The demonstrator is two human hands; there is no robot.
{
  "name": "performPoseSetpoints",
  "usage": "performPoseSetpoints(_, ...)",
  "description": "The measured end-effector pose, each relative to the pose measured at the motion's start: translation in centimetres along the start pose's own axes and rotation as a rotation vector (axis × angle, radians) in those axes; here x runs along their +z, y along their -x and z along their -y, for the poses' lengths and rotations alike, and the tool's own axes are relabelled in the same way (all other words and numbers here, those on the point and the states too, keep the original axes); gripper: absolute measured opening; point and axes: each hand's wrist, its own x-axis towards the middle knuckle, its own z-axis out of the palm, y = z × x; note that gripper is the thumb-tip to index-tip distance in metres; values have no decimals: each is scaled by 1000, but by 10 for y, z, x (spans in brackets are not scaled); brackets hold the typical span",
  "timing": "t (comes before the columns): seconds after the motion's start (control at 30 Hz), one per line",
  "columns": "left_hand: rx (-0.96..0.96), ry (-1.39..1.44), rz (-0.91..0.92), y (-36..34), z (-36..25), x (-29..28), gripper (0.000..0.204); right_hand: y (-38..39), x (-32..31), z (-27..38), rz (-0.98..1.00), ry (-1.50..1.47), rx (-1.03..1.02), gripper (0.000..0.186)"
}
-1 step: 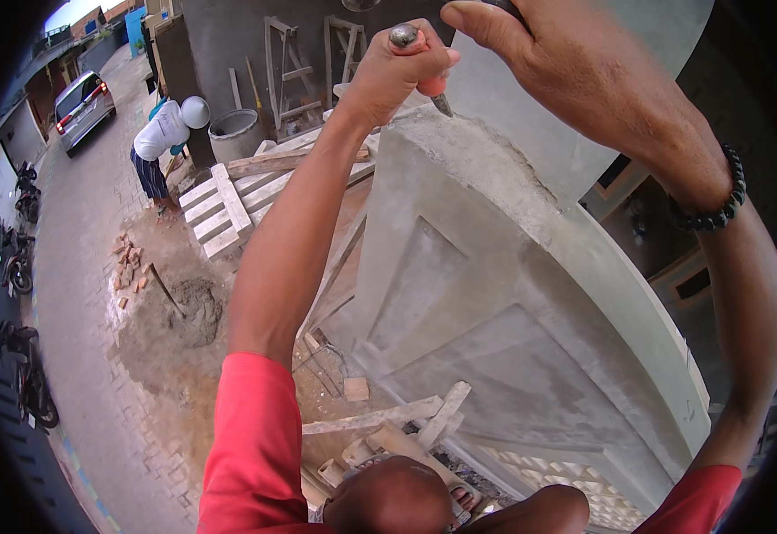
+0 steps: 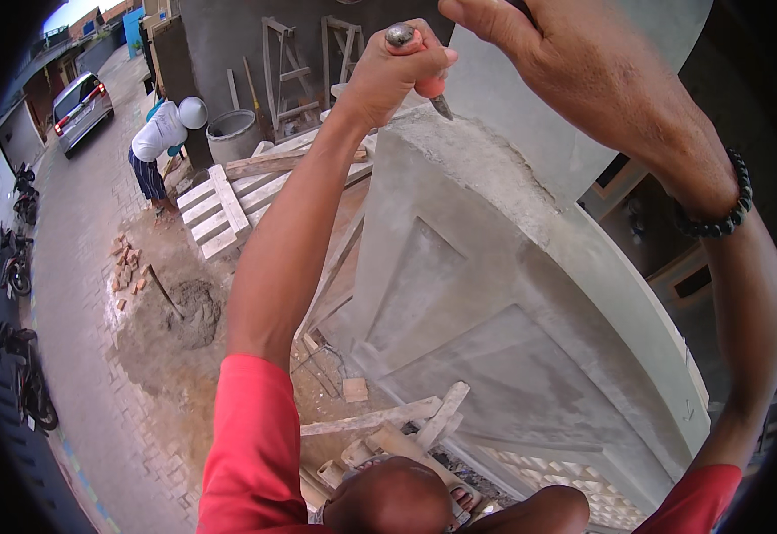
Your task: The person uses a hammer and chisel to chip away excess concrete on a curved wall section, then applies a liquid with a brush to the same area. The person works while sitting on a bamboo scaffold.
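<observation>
My left hand point(image 2: 396, 76) is wrapped round a chisel point(image 2: 428, 86) with an orange-red grip and a worn metal head. Slanting down to the right, the chisel has its tip at the rough, broken top edge of a grey plastered wall point(image 2: 460, 147). My right hand point(image 2: 584, 76) is raised to the right of it, a dark beaded bracelet point(image 2: 727, 200) round the wrist. Its thumb points left, and a sliver of something dark shows beside the thumb. The fingers are cut off by the upper edge of the picture, so what they grip cannot be made out.
Planks and a white slatted pallet point(image 2: 215, 209) lie beyond my left arm. A person point(image 2: 159, 133) bends near a grey drum point(image 2: 233, 133). Wet mortar point(image 2: 194, 311), broken bricks point(image 2: 126, 262), parked motorcycles and a car point(image 2: 83, 111) are at the left. Boards point(image 2: 375, 416) lie below me.
The view has shifted very slightly. My right hand sits a touch higher, with less of the dark thing by its thumb showing. The chisel stays at the wall's edge.
</observation>
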Motion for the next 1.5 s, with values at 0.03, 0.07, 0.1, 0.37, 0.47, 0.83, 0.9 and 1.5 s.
performPoseSetpoints(0.03, 4, 6, 19, 0, 2, 3, 19, 3, -3, 0, -31, -39, -60, 35)
performPoseSetpoints(0.07, 9, 13, 39, 0, 6, 6, 19, 2, -1, -9, -97, -45, -140, 36)
performPoseSetpoints(0.1, 13, 19, 58, 0, 8, 9, 20, 2, 1, -17, -163, -46, -220, 37)
performPoseSetpoints(0.37, -17, -54, 84, 3, 9, 14, 21, 3, 40, -66, 11, 286, -39, 42)
performPoseSetpoints(0.47, -6, -54, 102, 1, 9, 16, 20, 3, 44, -69, -341, 151, -328, 43)
performPoseSetpoints(0.83, 88, -113, 44, 1, -3, 0, 18, 8, 1, -23, 79, 33, 17, 36)
performPoseSetpoints(0.9, -3, -108, 45, 4, -4, 5, 18, 14, -7, -6, 42, -38, 41, 34)
performPoseSetpoints(1.5, 62, -143, 23, 7, -8, 7, 18, 12, -8, -28, 139, -178, 92, 33)
